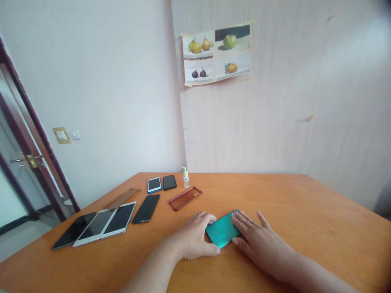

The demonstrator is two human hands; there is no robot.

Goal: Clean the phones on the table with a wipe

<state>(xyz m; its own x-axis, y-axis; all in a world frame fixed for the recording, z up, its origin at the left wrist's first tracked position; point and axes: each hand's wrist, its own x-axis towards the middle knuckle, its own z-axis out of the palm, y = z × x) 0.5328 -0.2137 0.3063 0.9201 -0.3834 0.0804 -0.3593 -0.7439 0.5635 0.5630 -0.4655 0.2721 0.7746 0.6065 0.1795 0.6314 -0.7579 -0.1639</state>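
A teal smartphone (224, 230) lies back side up on the wooden table (275, 195), in front of me. My left hand (195, 236) grips its left end, with the thumb at the near corner and the fingers at the far edge. Over the right end of the phone rests my right hand (259, 240); its fingers are stretched out flat across the camera corner, which they partly hide. The right thumb lies by the phone's near edge. Beyond my left hand sits a clear reddish-brown phone case (185, 198).
Left of my hands lie a black phone (146, 208), two white-framed tablets (94, 228) (118, 219) and a black tablet (75, 230). Behind them are another clear case (122, 198), a white-fronted phone (154, 184), a dark phone (170, 182) and a pump bottle (186, 178).
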